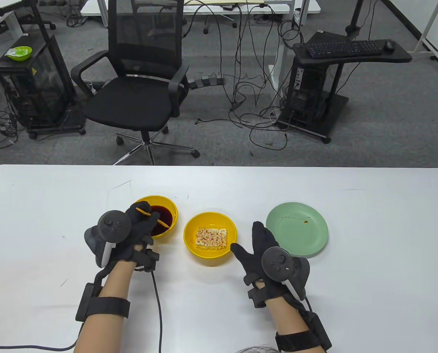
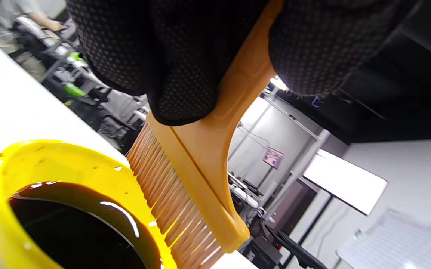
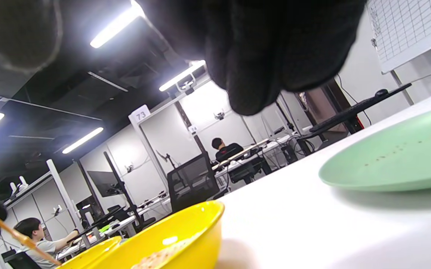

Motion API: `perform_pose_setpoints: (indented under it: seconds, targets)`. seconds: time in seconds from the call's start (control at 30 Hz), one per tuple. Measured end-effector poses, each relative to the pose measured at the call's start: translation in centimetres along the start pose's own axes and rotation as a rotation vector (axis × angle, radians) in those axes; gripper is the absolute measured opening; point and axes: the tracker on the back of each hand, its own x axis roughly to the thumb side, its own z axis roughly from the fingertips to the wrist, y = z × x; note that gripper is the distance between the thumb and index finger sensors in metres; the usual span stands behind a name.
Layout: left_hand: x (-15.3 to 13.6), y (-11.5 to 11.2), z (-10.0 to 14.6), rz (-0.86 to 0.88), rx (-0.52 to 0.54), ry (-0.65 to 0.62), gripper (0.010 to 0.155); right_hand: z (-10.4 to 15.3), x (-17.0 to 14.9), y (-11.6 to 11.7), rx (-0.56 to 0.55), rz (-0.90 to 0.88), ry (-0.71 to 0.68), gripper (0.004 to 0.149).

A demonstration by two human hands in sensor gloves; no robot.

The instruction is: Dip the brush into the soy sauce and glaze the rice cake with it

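- Because the left hand [image 1: 140, 228] grips the brush [image 2: 196, 164] by its flat orange handle with the bristles tilted over the sauce bowl [image 1: 158, 216], a loaded brush could drip on the bench [image 1: 370, 286] on the way to the cake bowl [image 1: 210, 239] just beside it.
- If the wide bristle row catches the glossy yellow rim, the shallow bowl may tip or slide; the dark sauce [image 2: 69, 231] sits high in it, by the look of it.
- Pressing hard could crumble the rice cake [image 1: 211, 237], a pale square with a grainy, speckled top, lying in the middle of its round yellow bowl.
- The right hand [image 1: 263, 250] rests flat and released on the bench, thumb close to the cake bowl; whether it touches I cannot tell, so that bowl may shift under brushing.
- A smooth green plate [image 1: 297, 234] lies near the right hand, flecked with brown spots.
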Motion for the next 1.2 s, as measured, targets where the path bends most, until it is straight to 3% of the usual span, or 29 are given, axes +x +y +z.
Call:
perform_pose_setpoints:
  seconds: [0.13,0.83,1.2]
  targets:
    - [-1.4,-0.3,-0.1,-0.068,0.029,0.041,0.052,0.0,-0.4,0.2,0.006,0.026,0.007,0.086]
    - [-3.9,-1.9,0.0,-0.031,0.017,0.103,0.053,0.0,-0.9,0.6,0.038,0.035,0.035,0.086]
    - [-2.6,0.4,0.4,-0.055,0.018,0.064,0.052,0.0,-1.1,0.5,0.036,0.029,0.040,0.086]
